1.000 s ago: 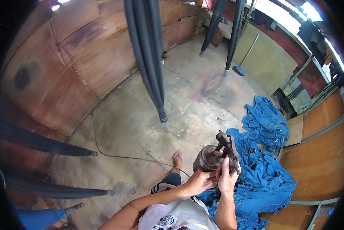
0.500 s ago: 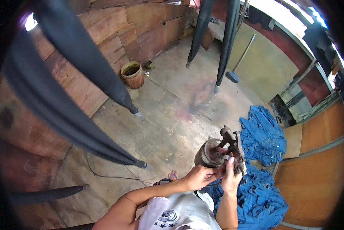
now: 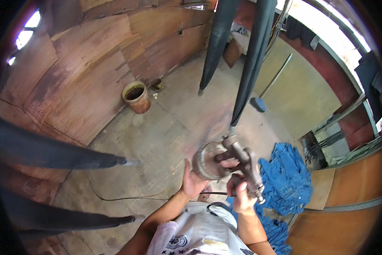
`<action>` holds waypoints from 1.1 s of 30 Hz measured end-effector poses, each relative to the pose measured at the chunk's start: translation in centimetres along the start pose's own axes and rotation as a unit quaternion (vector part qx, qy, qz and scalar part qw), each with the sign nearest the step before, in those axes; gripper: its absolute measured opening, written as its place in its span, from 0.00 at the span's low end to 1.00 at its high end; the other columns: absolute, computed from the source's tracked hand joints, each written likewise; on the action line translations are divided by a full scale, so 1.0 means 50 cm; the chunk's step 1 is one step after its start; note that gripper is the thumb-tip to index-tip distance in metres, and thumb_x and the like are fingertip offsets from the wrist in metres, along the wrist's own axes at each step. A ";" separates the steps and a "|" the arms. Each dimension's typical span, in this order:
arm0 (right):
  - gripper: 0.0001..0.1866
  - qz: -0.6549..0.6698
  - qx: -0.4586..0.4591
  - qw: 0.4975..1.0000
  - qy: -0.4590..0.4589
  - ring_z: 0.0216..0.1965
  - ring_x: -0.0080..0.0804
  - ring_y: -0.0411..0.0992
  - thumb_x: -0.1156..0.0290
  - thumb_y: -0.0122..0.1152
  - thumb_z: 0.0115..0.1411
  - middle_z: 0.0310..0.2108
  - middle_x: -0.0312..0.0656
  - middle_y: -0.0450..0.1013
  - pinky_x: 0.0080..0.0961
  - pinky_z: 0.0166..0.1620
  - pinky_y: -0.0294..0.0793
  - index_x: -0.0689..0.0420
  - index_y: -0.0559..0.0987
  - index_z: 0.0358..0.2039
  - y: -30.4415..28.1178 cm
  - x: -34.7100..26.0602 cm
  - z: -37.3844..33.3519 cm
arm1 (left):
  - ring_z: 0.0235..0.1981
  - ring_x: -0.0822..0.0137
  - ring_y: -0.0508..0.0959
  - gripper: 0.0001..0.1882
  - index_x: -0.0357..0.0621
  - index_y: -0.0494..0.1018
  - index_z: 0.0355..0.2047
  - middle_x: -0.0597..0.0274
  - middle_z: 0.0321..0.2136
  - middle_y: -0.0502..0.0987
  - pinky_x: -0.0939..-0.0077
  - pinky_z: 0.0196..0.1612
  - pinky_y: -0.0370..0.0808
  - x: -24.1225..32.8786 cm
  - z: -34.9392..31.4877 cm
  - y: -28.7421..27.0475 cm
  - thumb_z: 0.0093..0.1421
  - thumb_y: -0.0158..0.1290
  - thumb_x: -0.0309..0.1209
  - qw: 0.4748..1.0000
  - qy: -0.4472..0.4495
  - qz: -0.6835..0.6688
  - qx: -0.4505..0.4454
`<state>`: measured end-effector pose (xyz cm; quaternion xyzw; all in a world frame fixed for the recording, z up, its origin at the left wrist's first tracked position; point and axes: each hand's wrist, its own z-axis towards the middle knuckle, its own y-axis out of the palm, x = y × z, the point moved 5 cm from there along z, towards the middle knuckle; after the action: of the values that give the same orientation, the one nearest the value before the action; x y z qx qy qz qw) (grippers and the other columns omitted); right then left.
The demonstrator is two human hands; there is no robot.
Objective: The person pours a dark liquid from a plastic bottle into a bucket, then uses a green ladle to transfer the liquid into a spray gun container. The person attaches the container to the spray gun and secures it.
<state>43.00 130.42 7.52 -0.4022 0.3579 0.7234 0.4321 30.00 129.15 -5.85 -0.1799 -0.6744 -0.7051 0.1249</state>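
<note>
A stained spray gun (image 3: 247,165) with a round metal cup (image 3: 209,160) is in my right hand (image 3: 243,196), whose fingers wrap around its handle. The cup points left and the gun tilts away from me. My left hand (image 3: 192,183) is beside the cup's lower left side, thumb stretched up and palm spread. Some of its fingers are hidden behind the cup, and I cannot tell if they touch it. A thin dark hose (image 3: 131,199) runs along the floor toward my body.
Long dark trouser legs (image 3: 252,63) hang ahead, with more dark legs (image 3: 63,153) at left. Blue cloth piles (image 3: 286,178) lie at right. A stained bucket (image 3: 136,98) stands by the wooden wall (image 3: 89,80). A broom (image 3: 257,104) leans on a board (image 3: 303,80).
My left hand has come off the gun's handle area and moved left to the cup. The spray gun has shifted left. The view has turned, so the hanging legs appear elsewhere.
</note>
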 end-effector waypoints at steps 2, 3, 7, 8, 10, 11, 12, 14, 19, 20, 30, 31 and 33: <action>0.38 0.016 -0.044 0.998 -0.036 0.14 0.21 0.68 0.56 0.56 0.68 0.45 0.57 0.79 0.20 0.22 0.70 0.71 0.59 0.67 -0.014 0.019 0.065 | 0.67 0.52 0.63 0.49 0.47 0.53 0.71 0.52 0.68 0.61 0.48 0.68 0.60 0.016 0.080 0.034 0.63 0.29 0.72 0.986 0.063 -0.151 -0.040; 0.36 0.006 -0.065 0.996 -0.066 0.15 0.21 0.69 0.59 0.56 0.67 0.45 0.56 0.79 0.20 0.24 0.72 0.70 0.59 0.67 -0.017 0.026 0.093 | 0.67 0.52 0.63 0.50 0.46 0.54 0.71 0.50 0.67 0.62 0.48 0.69 0.59 0.028 0.109 0.041 0.62 0.30 0.73 0.971 0.069 -0.222 -0.060; 0.37 0.006 -0.125 0.983 0.134 0.25 0.24 0.74 0.71 0.59 0.62 0.46 0.49 0.80 0.21 0.34 0.76 0.69 0.57 0.69 -0.013 0.087 0.185 | 0.66 0.51 0.64 0.50 0.43 0.57 0.69 0.48 0.66 0.64 0.49 0.69 0.60 0.069 0.178 0.017 0.63 0.31 0.72 0.954 0.098 -0.277 -0.056; 0.38 0.013 -0.142 0.982 0.121 0.30 0.26 0.76 0.74 0.59 0.60 0.45 0.49 0.80 0.22 0.39 0.76 0.68 0.57 0.69 -0.004 0.098 0.212 | 0.65 0.51 0.65 0.49 0.43 0.58 0.68 0.48 0.65 0.65 0.49 0.67 0.62 0.080 0.194 0.002 0.63 0.32 0.71 0.954 0.112 -0.274 -0.054; 0.40 0.011 -0.167 0.980 0.104 0.39 0.29 0.77 0.79 0.59 0.57 0.45 0.48 0.79 0.24 0.47 0.75 0.68 0.57 0.69 0.019 0.133 0.260 | 0.64 0.51 0.67 0.48 0.43 0.59 0.68 0.48 0.64 0.66 0.49 0.67 0.63 0.106 0.224 -0.023 0.63 0.32 0.71 0.945 0.131 -0.289 -0.078; 0.40 -0.004 -0.175 0.981 0.088 0.42 0.30 0.77 0.81 0.59 0.56 0.46 0.48 0.79 0.25 0.50 0.74 0.68 0.57 0.69 0.034 0.157 0.282 | 0.64 0.51 0.68 0.48 0.43 0.60 0.68 0.48 0.64 0.67 0.49 0.66 0.64 0.119 0.240 -0.035 0.63 0.32 0.71 0.940 0.131 -0.302 -0.090; 0.41 -0.020 -0.178 0.981 0.073 0.45 0.31 0.77 0.83 0.59 0.54 0.46 0.48 0.79 0.26 0.52 0.73 0.68 0.57 0.69 0.051 0.183 0.302 | 0.61 0.49 0.71 0.46 0.43 0.61 0.67 0.47 0.62 0.68 0.48 0.65 0.65 0.136 0.254 -0.055 0.64 0.32 0.69 0.944 0.135 -0.292 -0.074; 0.42 -0.022 -0.196 0.978 0.063 0.47 0.33 0.78 0.86 0.58 0.52 0.46 0.48 0.79 0.27 0.53 0.73 0.68 0.58 0.69 0.076 0.230 0.342 | 0.59 0.51 0.72 0.38 0.48 0.65 0.65 0.52 0.60 0.71 0.48 0.62 0.68 0.173 0.282 -0.098 0.67 0.34 0.62 0.959 0.142 -0.245 0.000; 0.43 -0.105 -0.233 0.967 0.008 0.48 0.37 0.78 0.89 0.56 0.49 0.46 0.51 0.79 0.28 0.53 0.74 0.67 0.60 0.68 0.142 0.322 0.465 | 0.52 0.55 0.76 0.34 0.46 0.66 0.64 0.51 0.58 0.73 0.50 0.56 0.74 0.302 0.374 -0.158 0.67 0.38 0.56 0.956 0.153 -0.249 -0.025; 0.43 -0.053 -0.227 0.972 0.042 0.46 0.35 0.78 0.90 0.55 0.48 0.45 0.50 0.79 0.28 0.52 0.75 0.67 0.60 0.68 0.156 0.342 0.491 | 0.52 0.53 0.77 0.36 0.44 0.65 0.65 0.48 0.60 0.71 0.50 0.55 0.75 0.325 0.395 -0.174 0.67 0.39 0.56 0.940 0.131 -0.314 -0.011; 0.44 -0.097 -0.329 0.939 0.004 0.40 0.32 0.76 0.90 0.51 0.46 0.43 0.48 0.79 0.29 0.50 0.74 0.67 0.59 0.69 0.288 0.499 0.716 | 0.59 0.48 0.72 0.45 0.36 0.62 0.65 0.44 0.63 0.67 0.53 0.60 0.72 0.535 0.532 -0.288 0.63 0.37 0.63 0.934 0.194 -0.299 0.032; 0.44 -0.127 -0.314 0.940 -0.032 0.42 0.35 0.77 0.90 0.50 0.46 0.44 0.49 0.79 0.32 0.53 0.74 0.66 0.60 0.69 0.303 0.512 0.731 | 0.59 0.48 0.72 0.45 0.36 0.62 0.65 0.45 0.63 0.67 0.53 0.59 0.72 0.552 0.544 -0.300 0.63 0.37 0.63 0.921 0.216 -0.323 0.000; 0.43 -0.048 -0.352 0.933 0.060 0.51 0.39 0.76 0.88 0.55 0.47 0.48 0.53 0.77 0.37 0.63 0.66 0.65 0.61 0.68 0.327 0.556 0.773 | 0.59 0.48 0.72 0.43 0.38 0.63 0.65 0.45 0.62 0.68 0.52 0.59 0.72 0.577 0.578 -0.339 0.64 0.38 0.62 0.907 0.243 -0.341 -0.031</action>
<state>9.13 167.20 1.79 -0.5880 0.0862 0.7560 0.2742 -0.72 160.87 -8.27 0.2343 -0.6213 -0.7470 0.0307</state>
